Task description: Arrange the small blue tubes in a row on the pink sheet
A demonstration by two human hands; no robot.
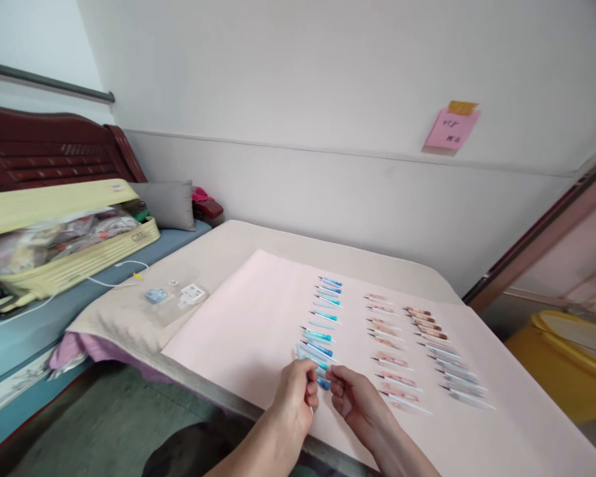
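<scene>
We have both hands together at the near edge of the worktop, over the pink sheet. Our left hand and right hand each pinch one end of a small blue pen; the fingers are closed on it, thumb against forefinger, not clenched into fists.

The blue pen sits at the near end of the blue row, just beside the last pieces laid there. Its long axis runs roughly left to right across our view, tilted a little like its neighbours. Which end is the tip we cannot tell, since our fingers cover both ends.

What could go wrong, as we judge it: the row is tightly packed, so a knuckle or wrist could nudge the neighbouring pens askew. The piece is so near the sheet's near edge that it could roll off the worktop if it slips. Dragging a hand might also pull the sheet and disturb the pink row and the grey row to the right.
</scene>
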